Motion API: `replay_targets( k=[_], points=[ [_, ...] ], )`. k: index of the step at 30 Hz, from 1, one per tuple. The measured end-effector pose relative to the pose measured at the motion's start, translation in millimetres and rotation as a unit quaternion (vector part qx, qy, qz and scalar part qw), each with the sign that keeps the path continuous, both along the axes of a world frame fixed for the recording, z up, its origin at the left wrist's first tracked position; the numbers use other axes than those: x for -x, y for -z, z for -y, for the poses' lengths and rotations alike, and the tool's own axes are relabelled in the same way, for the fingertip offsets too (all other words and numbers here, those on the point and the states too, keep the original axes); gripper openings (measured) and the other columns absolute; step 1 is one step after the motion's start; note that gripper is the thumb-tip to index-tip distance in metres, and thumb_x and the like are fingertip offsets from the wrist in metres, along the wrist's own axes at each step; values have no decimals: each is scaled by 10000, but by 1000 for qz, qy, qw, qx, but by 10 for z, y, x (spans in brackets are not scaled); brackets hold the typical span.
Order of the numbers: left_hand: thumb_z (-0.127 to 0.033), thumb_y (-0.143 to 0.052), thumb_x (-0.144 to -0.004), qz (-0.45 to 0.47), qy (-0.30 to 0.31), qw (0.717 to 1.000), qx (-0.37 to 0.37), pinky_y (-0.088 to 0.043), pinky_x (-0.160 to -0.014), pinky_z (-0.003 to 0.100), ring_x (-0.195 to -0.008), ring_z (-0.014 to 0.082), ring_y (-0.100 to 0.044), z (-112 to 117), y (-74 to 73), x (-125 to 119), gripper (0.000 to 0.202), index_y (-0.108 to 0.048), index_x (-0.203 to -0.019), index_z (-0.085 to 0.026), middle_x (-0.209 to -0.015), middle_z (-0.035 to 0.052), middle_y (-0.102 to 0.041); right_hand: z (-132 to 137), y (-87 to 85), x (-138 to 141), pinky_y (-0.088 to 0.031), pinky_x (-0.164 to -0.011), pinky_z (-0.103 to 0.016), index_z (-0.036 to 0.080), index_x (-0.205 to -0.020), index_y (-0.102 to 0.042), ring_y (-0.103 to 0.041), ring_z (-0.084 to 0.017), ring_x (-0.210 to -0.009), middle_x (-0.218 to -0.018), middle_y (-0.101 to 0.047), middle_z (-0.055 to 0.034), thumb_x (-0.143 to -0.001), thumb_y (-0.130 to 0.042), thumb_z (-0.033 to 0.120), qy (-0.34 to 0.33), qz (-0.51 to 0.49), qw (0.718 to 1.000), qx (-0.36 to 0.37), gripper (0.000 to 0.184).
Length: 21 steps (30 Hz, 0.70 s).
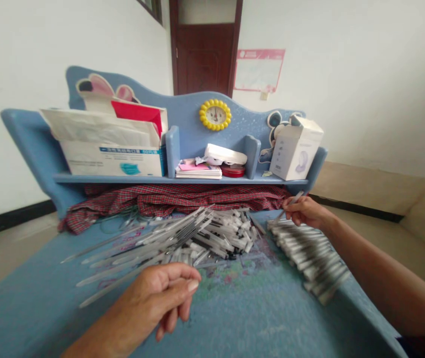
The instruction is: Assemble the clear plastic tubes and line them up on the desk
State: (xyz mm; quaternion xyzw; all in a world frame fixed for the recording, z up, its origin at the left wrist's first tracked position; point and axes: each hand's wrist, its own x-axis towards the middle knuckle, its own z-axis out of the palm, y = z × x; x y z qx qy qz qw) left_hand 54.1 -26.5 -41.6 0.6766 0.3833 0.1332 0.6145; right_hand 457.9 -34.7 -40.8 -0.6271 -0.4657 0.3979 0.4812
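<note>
My right hand (304,211) pinches a slim, pale pen (280,215) at the far end of a row of pens (311,258) lying side by side. This row looks blurred. In the lower middle, my left hand (167,296) has its fingers curled and the thumb against the index finger; nothing shows in its grasp. Just beyond it is a loose heap of clear pens with black parts (231,231). Long translucent tubes or pen parts (138,253) fan out from the heap toward the left.
A blue desk (242,318) carries a raised shelf (193,180) at its back. On that shelf stand a mask box (111,159), stacked paper pads (198,172), a red round tin (233,171) and a white carton (296,149). Checked cloth (197,198) lies bunched beneath.
</note>
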Motion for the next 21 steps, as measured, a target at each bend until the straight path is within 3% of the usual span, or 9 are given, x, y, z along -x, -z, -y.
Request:
replay_targets(
  k=[5,9,16,21],
  points=[
    [-441,-508,-767,-5,5,1000,-2,-318,-356,151,-392,52,-420,8,-3,-9,345,-526,-958,-154,-544,-42,-546,65,58,-90,-314,-266,-181,170,-810,-520,-441,-93,-262,-452,-586,6,-766,-558,323,61,-89,994,-7,164],
    [-453,-514,-752,-9,9,1000,-4,-327,-357,157,-389,54,-418,9,11,-19,363,-529,-958,-154,-545,-40,-551,84,52,-162,-288,-267,-178,181,-809,-504,-393,-88,-242,-418,-560,6,-865,-425,375,108,-124,986,18,217],
    [-474,-516,-729,-9,-6,1000,-15,-314,-352,163,-382,58,-415,33,14,-27,379,-549,-930,-154,-534,-35,-548,53,108,-261,-232,-259,-161,164,-701,-456,-311,-56,-219,-378,-516,16,-848,-475,216,203,-125,968,80,157],
    [-453,-519,-735,-13,13,1000,-11,-332,-361,164,-392,58,-420,42,0,-24,356,-546,-929,-155,-547,-34,-555,77,70,-288,-243,-272,-149,172,-710,-447,-321,-47,-243,-390,-494,40,-869,-459,266,218,-113,967,71,185]
  ],
)
